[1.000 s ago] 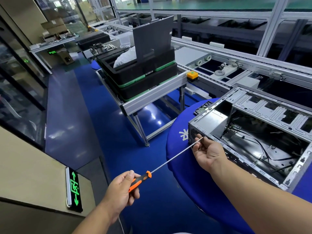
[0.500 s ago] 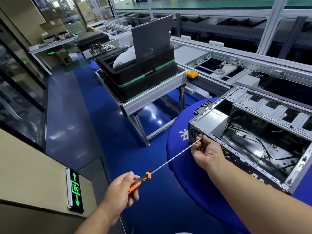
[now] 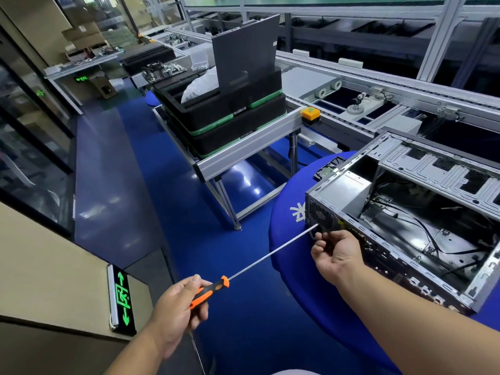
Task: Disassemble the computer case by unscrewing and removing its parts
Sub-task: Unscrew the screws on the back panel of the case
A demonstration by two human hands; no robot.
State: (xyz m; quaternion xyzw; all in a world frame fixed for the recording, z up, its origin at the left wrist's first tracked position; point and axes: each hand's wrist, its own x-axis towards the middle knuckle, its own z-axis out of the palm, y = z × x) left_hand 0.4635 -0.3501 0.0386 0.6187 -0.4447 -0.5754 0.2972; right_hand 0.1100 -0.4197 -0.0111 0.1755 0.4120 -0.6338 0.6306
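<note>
The open metal computer case (image 3: 422, 212) lies on its side on a round blue table (image 3: 286, 239), with its inside and black cables showing. My left hand (image 3: 176, 312) grips the orange-and-black handle of a long screwdriver (image 3: 259, 259). The thin shaft runs up and to the right, and its tip sits at the case's rear panel beside the fan grille (image 3: 320, 215). My right hand (image 3: 336, 251) is at that panel with curled fingers just below the tip. Whether they pinch the shaft or a screw is hidden.
A metal stand (image 3: 243, 152) carries stacked black trays (image 3: 224, 123) with an upright dark panel, to the left beyond the table. A conveyor line (image 3: 378, 85) runs behind the case. A lit green exit sign (image 3: 123, 299) stands low on the wall at the left.
My right hand has slipped down off the shaft's end, so the tip now shows bare above its fingers. The left hand keeps its grip on the handle.
</note>
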